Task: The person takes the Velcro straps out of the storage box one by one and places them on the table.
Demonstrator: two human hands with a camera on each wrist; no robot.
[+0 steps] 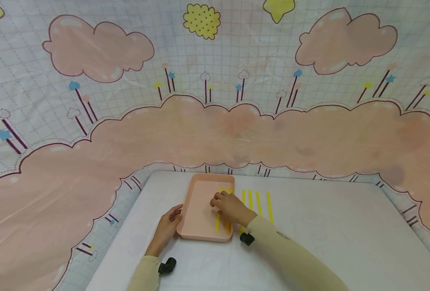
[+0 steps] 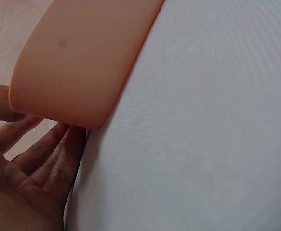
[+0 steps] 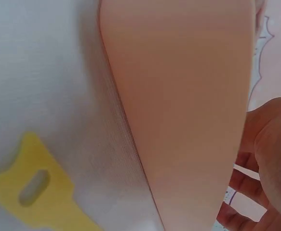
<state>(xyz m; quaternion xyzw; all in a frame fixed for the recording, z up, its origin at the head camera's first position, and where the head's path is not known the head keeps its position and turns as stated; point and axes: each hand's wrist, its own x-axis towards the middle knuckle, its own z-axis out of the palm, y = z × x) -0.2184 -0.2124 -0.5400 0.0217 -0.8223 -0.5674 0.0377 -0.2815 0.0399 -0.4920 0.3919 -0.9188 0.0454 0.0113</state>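
A peach rectangular tray (image 1: pixel 200 210) lies on the white table. My left hand (image 1: pixel 166 228) holds its left side, fingers against the outer wall in the left wrist view. Over the right part of the tray hovers my right hand (image 1: pixel 231 206), its fingers loosely bent with nothing visible between them. Beneath it, yellow strips (image 1: pixel 217 223) lie lengthwise in the tray, partly hidden by the hand. The right wrist view shows the fingers of the right hand (image 3: pixel 270 149) beyond the tray wall (image 3: pixel 179 106).
Several more yellow strips (image 1: pixel 270 208) lie side by side on the table (image 1: pixel 327 226), right of the tray. One yellow strip end (image 3: pixel 58 202) flares out and has an oval slot. A patterned cloth (image 1: pixel 273 141) hangs behind the table.
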